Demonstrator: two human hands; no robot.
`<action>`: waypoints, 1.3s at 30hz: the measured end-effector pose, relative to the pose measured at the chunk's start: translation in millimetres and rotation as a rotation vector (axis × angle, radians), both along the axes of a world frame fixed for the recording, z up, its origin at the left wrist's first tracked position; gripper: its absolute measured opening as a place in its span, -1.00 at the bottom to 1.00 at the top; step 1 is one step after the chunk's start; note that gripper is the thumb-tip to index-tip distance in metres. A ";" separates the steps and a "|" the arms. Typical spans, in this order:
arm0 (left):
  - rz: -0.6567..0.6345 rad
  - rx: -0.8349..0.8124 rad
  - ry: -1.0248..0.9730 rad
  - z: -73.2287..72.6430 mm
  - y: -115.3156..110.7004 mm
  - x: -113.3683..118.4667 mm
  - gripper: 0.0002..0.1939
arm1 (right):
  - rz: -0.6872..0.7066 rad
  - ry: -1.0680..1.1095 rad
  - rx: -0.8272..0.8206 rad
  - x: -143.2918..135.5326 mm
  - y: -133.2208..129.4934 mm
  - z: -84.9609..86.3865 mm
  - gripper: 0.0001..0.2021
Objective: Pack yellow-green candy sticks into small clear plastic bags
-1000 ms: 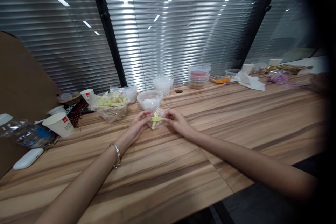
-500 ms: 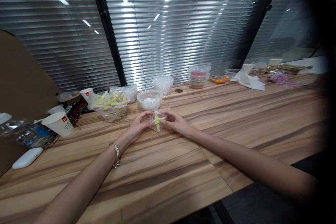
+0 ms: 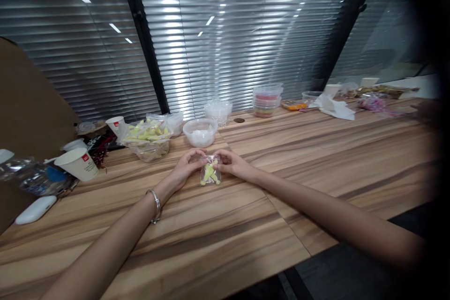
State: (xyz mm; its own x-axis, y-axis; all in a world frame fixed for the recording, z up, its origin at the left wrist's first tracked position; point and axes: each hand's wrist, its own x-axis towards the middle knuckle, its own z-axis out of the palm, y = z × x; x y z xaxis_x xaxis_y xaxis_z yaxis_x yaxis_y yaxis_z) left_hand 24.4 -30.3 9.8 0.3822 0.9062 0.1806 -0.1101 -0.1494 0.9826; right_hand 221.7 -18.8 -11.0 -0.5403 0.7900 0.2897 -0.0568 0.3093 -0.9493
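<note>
A small clear plastic bag [image 3: 211, 174] with a yellow-green, X-shaped piece inside is held above the wooden table. My left hand [image 3: 190, 165] pinches its left edge between thumb and fingers. On the opposite edge, my right hand [image 3: 232, 164] grips the same bag, thumb on the front. Just beyond my hands stands a clear round bowl [image 3: 200, 133] with something whitish in it. To the left of that bowl, a clear container [image 3: 149, 150] is heaped with bagged yellow-green pieces.
Paper cups [image 3: 78, 164], a plastic bottle [image 3: 38, 178] and a white case [image 3: 35, 209] are on the left. Along the window lie stacked clear tubs [image 3: 266, 101], an orange packet [image 3: 294, 106] and crumpled tissue [image 3: 335, 105]. A cable hole [image 3: 239, 120] is near the back edge.
The bag has turned in my fingers, from a diamond tilt to square-on, and sits slightly lower. Both hands keep hold of it.
</note>
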 end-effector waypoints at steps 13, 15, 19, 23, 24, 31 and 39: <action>-0.129 -0.005 0.001 3.4 -0.9 -3.0 -0.84 | 0.026 -0.062 0.000 4.1 -3.3 8.7 -0.70; -0.134 -0.001 -0.006 3.0 -0.9 -3.0 -0.83 | 0.015 -0.065 -0.004 3.0 -3.4 7.7 -0.69; -0.096 0.048 0.046 1.6 -0.9 -0.5 -0.81 | 0.008 -0.041 -0.017 0.1 -4.0 7.2 -0.68; -0.040 0.153 0.117 0.6 -0.8 2.2 -0.80 | -0.008 -0.047 0.009 0.5 -1.3 5.2 -0.70; -0.042 0.169 0.130 0.5 -1.0 2.4 -0.80 | -0.011 -0.057 0.028 1.1 -0.2 4.3 -0.70; -0.053 0.197 0.180 -1.8 -0.6 2.2 -0.76 | -0.053 -0.185 0.149 2.5 2.8 -1.7 -0.66; -0.081 0.138 0.157 -4.8 1.4 1.7 -0.76 | -0.065 -0.270 0.217 -3.0 -4.9 5.6 -0.66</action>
